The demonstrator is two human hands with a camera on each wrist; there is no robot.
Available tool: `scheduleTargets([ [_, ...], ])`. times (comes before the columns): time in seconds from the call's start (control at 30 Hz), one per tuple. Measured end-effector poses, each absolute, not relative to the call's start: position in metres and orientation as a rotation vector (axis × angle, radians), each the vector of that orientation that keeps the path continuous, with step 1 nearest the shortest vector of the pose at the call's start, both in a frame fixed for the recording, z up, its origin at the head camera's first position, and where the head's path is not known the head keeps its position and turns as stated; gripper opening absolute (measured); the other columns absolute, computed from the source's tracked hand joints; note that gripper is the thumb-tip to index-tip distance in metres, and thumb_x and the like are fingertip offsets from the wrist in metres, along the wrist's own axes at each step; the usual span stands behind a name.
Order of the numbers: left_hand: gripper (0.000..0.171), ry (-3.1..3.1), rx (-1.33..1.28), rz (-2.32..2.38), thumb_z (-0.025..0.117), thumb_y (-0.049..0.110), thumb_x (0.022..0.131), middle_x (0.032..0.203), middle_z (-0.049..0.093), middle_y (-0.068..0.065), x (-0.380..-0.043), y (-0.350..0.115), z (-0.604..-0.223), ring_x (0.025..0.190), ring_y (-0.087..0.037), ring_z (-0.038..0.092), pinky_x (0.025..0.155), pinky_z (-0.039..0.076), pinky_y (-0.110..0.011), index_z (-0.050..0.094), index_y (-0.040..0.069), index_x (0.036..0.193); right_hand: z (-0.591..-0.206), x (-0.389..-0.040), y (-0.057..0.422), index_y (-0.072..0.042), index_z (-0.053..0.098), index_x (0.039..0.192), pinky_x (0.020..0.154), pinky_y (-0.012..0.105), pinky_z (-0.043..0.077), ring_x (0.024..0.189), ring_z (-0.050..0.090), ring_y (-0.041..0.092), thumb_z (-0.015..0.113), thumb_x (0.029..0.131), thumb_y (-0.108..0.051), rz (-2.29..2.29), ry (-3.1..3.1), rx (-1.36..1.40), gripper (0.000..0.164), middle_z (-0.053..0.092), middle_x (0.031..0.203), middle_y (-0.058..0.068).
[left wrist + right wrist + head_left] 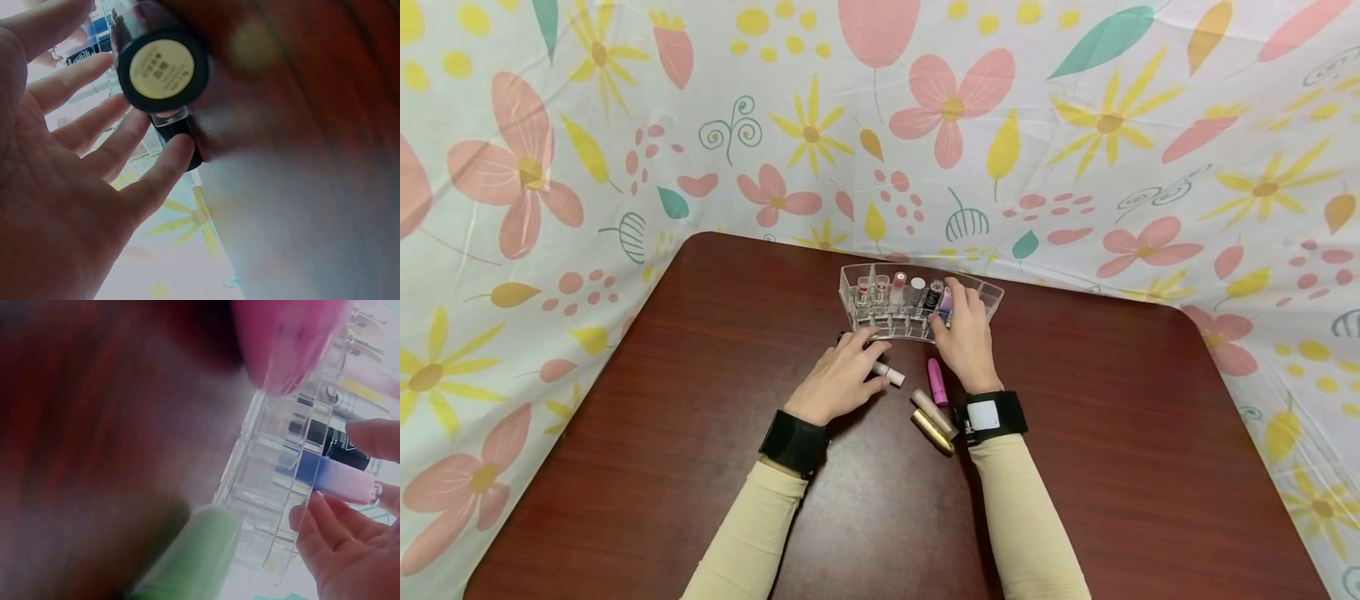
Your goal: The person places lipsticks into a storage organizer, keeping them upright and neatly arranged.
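A clear stepped acrylic stand (pixel 910 335) holds a row of lipsticks in its back slots. My right hand (pixel 968 337) is around a purple-blue lipstick (pixel 340 478) seated there. In the right wrist view its thumb shows apart from the lipstick, beside a black tube (pixel 340 450), and its fingers lie on the other side. My left hand (pixel 838 379) reaches low over the table with fingers spread. Its little fingertip touches a black-capped tube (pixel 178 137). A tube with a cream label on its base (pixel 162 69) lies before the palm. A pale pink tube (pixel 891 374) pokes out beyond the left fingers.
Between the wrists lie a magenta lipstick (pixel 936 382), a beige tube (pixel 934 412) and a gold tube (pixel 933 432). The dark wooden table (pixel 1120 433) ends at a floral curtain (pixel 820 133) behind the stand. Both wrists wear black straps.
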State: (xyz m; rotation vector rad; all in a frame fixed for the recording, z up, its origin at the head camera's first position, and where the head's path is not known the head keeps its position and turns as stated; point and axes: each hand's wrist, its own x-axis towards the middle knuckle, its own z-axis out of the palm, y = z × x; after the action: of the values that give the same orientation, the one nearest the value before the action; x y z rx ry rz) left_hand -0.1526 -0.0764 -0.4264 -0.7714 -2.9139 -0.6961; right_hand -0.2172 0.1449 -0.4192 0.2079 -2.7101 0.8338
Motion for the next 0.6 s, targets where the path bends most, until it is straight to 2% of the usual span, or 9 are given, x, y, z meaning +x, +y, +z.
scheduleTargets([
  [0.33,0.054,-3.017,-0.751,-0.633,0.073,0.035,0.094,0.161,0.035,-0.008,-0.1501,-0.0765,-0.4253,0.135,-0.035,0.048,0.101,0.049,-0.056,0.058,0.013,0.141,-0.4207,-0.2102,0.1445,-0.011,0.025,0.161,0.106,0.061,0.042,0.140,0.040,0.042,0.067,0.096,-0.017,0.895,-2.764,0.217,0.077,0.041,0.152,0.023],
  [0.6,0.053,-3.019,-0.754,-0.642,0.073,0.035,0.094,0.161,0.035,-0.008,-0.1493,-0.0763,-0.4242,0.135,-0.036,0.048,0.101,0.049,-0.057,0.058,0.014,0.141,-0.4195,-0.2064,0.1459,-0.013,0.013,0.164,0.109,0.060,0.040,0.145,0.035,0.042,0.067,0.097,-0.018,0.911,-2.791,0.254,0.086,0.035,0.157,0.024],
])
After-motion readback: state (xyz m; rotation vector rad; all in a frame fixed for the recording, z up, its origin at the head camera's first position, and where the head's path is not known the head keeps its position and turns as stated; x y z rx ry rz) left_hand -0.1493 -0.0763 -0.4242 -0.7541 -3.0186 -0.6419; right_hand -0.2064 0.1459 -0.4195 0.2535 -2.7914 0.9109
